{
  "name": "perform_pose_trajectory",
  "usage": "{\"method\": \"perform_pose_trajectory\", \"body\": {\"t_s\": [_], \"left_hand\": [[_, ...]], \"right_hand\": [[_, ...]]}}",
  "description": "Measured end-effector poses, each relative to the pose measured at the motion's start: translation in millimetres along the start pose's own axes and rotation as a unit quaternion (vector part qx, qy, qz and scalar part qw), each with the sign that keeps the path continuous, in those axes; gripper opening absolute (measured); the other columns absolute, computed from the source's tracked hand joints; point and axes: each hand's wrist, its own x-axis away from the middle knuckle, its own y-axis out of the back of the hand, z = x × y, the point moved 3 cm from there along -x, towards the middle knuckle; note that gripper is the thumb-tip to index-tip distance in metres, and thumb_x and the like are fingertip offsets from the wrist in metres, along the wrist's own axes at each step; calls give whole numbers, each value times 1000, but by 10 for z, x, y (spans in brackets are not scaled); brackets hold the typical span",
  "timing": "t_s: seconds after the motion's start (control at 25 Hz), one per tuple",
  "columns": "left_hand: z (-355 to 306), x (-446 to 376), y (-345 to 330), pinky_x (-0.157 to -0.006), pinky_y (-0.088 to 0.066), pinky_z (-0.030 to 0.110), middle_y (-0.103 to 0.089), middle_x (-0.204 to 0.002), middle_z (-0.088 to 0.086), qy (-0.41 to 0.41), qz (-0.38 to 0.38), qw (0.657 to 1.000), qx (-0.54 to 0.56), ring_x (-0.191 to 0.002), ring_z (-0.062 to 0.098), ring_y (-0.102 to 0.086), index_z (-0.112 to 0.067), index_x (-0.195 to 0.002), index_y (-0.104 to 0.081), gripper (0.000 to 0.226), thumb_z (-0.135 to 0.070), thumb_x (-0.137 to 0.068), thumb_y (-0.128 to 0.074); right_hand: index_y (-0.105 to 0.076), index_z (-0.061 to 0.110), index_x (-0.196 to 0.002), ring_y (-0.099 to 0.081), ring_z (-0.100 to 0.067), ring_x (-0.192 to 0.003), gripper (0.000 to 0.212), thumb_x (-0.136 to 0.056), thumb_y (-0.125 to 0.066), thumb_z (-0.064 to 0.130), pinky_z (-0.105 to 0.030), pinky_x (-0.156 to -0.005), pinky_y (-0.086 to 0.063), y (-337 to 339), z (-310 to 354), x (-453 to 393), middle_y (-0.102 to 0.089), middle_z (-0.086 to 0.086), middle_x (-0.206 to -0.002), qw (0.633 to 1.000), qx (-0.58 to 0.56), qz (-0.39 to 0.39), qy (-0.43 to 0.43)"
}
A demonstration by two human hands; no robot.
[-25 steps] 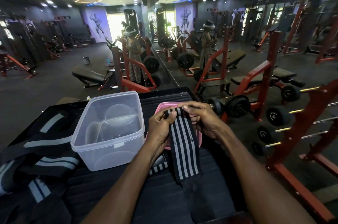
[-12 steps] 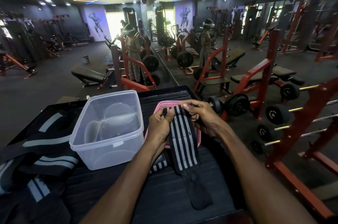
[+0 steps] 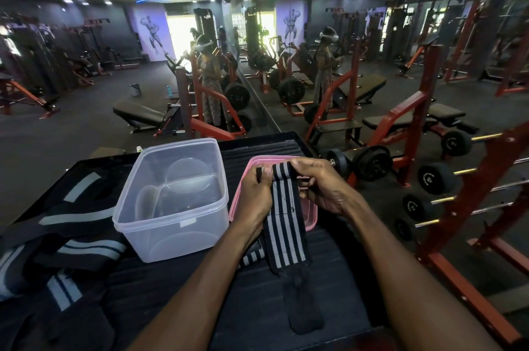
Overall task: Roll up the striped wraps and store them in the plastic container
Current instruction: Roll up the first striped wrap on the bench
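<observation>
Wrap (image 3: 283,224) sits between both hands above the pink lid (image 3: 310,221), black with grey stripes, its top end curled into the start of a roll and its dark tail trailing down onto the black ribbed mat (image 3: 177,287). I see the left hand (image 3: 254,196) pinching the left side of that rolled end with thumb on top, and the right hand (image 3: 320,187) curled over the right side, fingertips pressing the fold down; both are closed on the fabric, not spread. Compared with a second ago, the hanging tail reaches less far toward me and the roll at the top looks slightly thicker, so I judge the rolling is under way but only a turn or two in. A second striped piece (image 3: 252,257) peeks out under my left forearm; whether it is a finished roll I cannot tell, since the arm covers most of it. Just left of the hands stands the clear plastic container (image 3: 171,236), open, with no wrap inside, so nothing is stored yet. Further left, wider black-and-grey bands (image 3: 71,247) lie heaped on the mat. Beyond are red benches and a dumbbell rack (image 3: 435,178).
</observation>
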Motion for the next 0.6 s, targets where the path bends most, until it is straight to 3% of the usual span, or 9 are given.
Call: {"method": "perform_pose_trajectory", "body": {"t_s": [0.16, 0.28, 0.44, 0.6], "left_hand": [[30, -21, -6, -90, -56, 46, -73, -99, 6, 25, 22, 999, 6, -94, 24, -71, -24, -98, -60, 20, -32, -105, -43], [11, -4, -17, -92, -56, 46, -72, -96, 6, 36, 47, 998, 9, -94, 24, -71, -25, -95, -59, 23, -30, -106, -40], [21, -2, -3, -92, -57, 48, -72, -102, 12, 61, 58, 996, 19, -96, 28, -71, -23, -100, -59, 22, -30, -107, -39], [28, -36, 55, -94, -56, 50, -73, -103, 9, 45, 20, 999, 3, -99, 27, -71, -29, -98, -64, 20, -24, -105, -45]], "right_hand": [[-64, -7, -105, -43, -4, -43, 24, -97, -55, 14, -19, -40, -40, 19, -11, -18, -57, 2, -53, 1000, -1, -10, 6], [-66, -2, -103, -42, -3, -41, 24, -91, -60, 17, -19, -44, -39, 19, -22, -6, -51, 6, -46, 1000, 3, -12, 11], [-67, 1, -107, -43, -2, -43, 31, -84, -63, 21, -23, -53, -39, 23, -31, 1, -54, 6, -49, 1000, 4, -7, 9], [-65, -5, -112, -53, -3, -46, 26, -96, -57, 13, -19, -46, -43, 19, -20, 24, -66, 0, -63, 1000, -4, 2, 10]]}}
